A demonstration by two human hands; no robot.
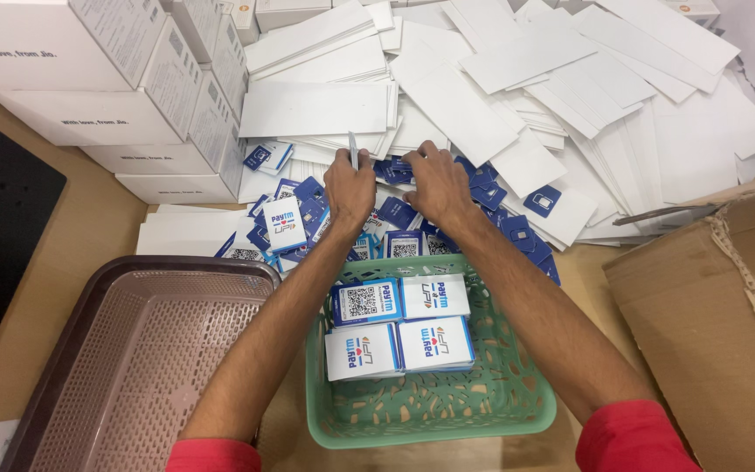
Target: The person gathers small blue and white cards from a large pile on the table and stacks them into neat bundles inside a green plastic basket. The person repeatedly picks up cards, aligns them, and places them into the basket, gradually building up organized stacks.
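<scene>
Both hands are working in the far-middle of the table, in a loose pile of small blue and white cards (395, 229) lying just beyond the green basket (434, 411); the left hand (349, 185) is curling shut around a thin white card held upright between thumb and fingers, while the right hand (434, 182) is pressing down with bent fingers on the blue cards, though whether it is pinching one I cannot tell. By my judgement the step in hand is picking cards out of the pile; the next move would be calling for a clean grip on a single card, since they are overlapping and slippery-looking. The cards are glossy, flat, some showing square code patterns; four neat stacks (399, 325) are sitting in the basket's far half. A brown mesh tray (133, 358) is lying to the left; white envelopes (517, 96) are spreading across the far side; white boxes (133, 96) are standing far left; a cardboard box (709, 297) is sitting right.
</scene>
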